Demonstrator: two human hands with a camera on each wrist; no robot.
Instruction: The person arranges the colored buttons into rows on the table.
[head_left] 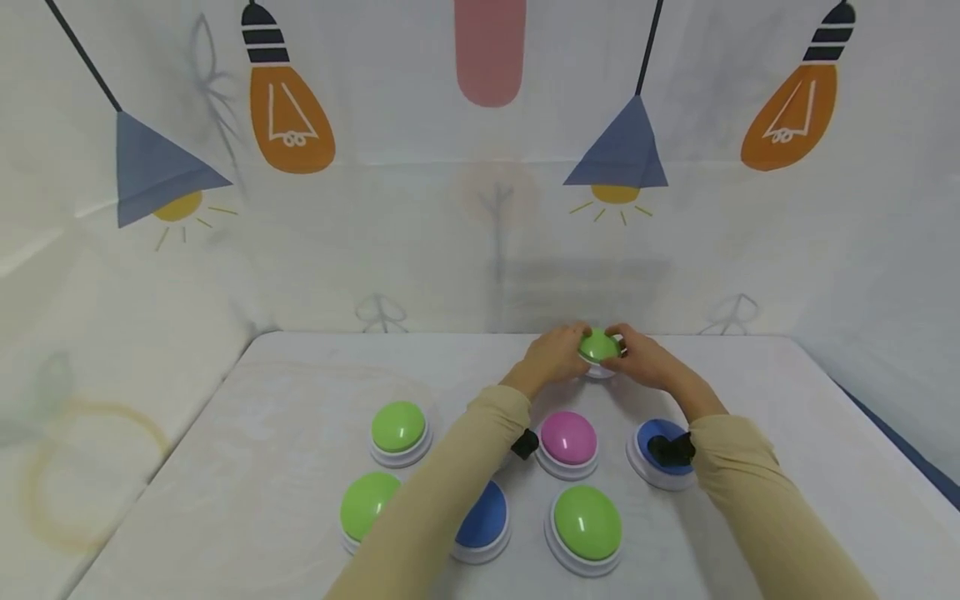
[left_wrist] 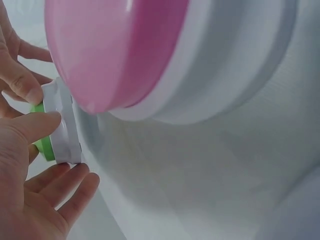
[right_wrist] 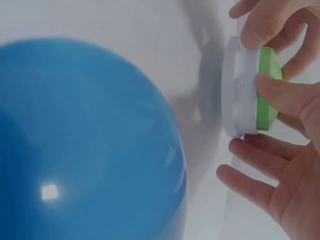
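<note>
At the far side of the table, a green dome push button [head_left: 599, 344] with a white round base is held between two hands. My left hand [head_left: 552, 358] grips its left side, the thumb lying against the white base [left_wrist: 64, 127] in the left wrist view. From the other side my right hand [head_left: 649, 362] holds it, with the thumb by the green cap [right_wrist: 268, 107] and fingertips under the base's edge in the right wrist view. Whether the base touches the table cannot be told. A pink button [head_left: 568, 438] and a blue button [head_left: 662, 450] lie nearer, below the wrists.
More buttons stand on the white table [head_left: 300, 467]: a green one [head_left: 398, 427] at left, another green one [head_left: 367, 504] partly behind the left sleeve, a blue one [head_left: 483, 518] and a front green one [head_left: 588, 523]. A printed cloth [head_left: 420, 233] hangs behind the table.
</note>
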